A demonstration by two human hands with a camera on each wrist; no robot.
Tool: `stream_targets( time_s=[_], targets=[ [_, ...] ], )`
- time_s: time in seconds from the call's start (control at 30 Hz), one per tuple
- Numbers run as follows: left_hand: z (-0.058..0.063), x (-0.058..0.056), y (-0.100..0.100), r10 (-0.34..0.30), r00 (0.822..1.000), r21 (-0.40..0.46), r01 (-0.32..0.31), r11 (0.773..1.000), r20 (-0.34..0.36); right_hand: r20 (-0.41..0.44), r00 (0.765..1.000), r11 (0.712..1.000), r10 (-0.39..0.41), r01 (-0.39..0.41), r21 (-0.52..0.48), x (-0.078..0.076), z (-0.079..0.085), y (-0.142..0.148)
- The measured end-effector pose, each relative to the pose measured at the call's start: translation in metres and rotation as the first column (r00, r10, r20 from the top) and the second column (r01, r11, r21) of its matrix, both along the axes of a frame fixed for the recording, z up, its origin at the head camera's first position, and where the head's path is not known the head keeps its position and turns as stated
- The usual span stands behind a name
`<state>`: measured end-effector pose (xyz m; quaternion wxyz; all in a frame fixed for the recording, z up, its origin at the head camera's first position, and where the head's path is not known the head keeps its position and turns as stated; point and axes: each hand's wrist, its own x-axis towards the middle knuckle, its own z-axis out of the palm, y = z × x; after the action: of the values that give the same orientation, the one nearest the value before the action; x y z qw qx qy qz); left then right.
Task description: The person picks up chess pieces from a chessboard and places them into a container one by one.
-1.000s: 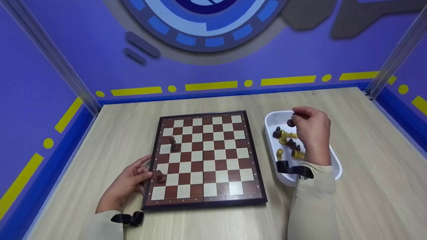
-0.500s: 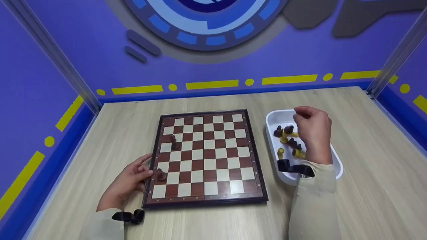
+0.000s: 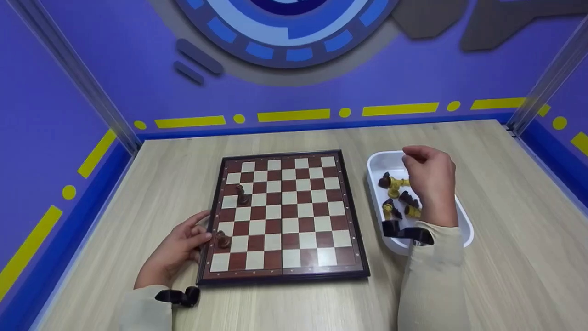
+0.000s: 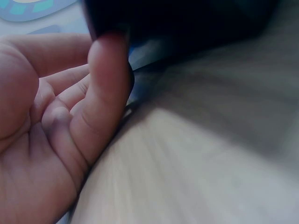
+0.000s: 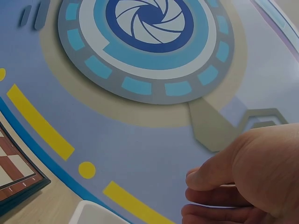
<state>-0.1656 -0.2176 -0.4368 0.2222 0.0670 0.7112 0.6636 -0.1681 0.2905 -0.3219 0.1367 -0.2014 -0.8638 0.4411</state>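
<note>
At the left edge of the folding chessboard [image 3: 303,211], my left hand [image 3: 177,250] grips the frame, thumb at the rim. In the left wrist view one digit's tip meets the board's dark side [image 4: 187,28]; another passes out of sight behind it. Two dark chess pieces, one [image 3: 243,198] farther back and one [image 3: 224,240] nearer my left thumb, stand on the board's left side. Above the white tray [image 3: 383,161] hovers my right hand [image 3: 431,179], thumb near the fingers, with no piece visible between them. Dark pieces and gold chess pieces [image 3: 412,211] lie jumbled in the tray.
The tray stands right of the board on a pale wooden table [image 3: 298,303]. A blue-purple printed wall [image 3: 294,96] rises behind the table, with side panels left and right. My right forearm hides part of the tray.
A dark chess piece has dropped from my right hand into the tray, and a dark piece now shows beside a gold one nearer its front left. My left hand stays at the board.
</note>
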Motion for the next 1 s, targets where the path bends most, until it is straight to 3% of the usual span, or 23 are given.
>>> stream_targets(
  time_s=[0.73,1.0],
  targets=[
    [0.003,-0.001,0.001,0.019,1.000,-0.044,-0.019,0.999,-0.002,-0.034,0.991,0.992,0.128,-0.128,0.019,-0.001,0.008,-0.023],
    [0.002,0.000,0.000,0.024,1.000,-0.035,-0.024,0.999,0.001,-0.004,0.986,0.986,0.167,-0.167,-0.028,-0.002,0.010,-0.034]
  ],
)
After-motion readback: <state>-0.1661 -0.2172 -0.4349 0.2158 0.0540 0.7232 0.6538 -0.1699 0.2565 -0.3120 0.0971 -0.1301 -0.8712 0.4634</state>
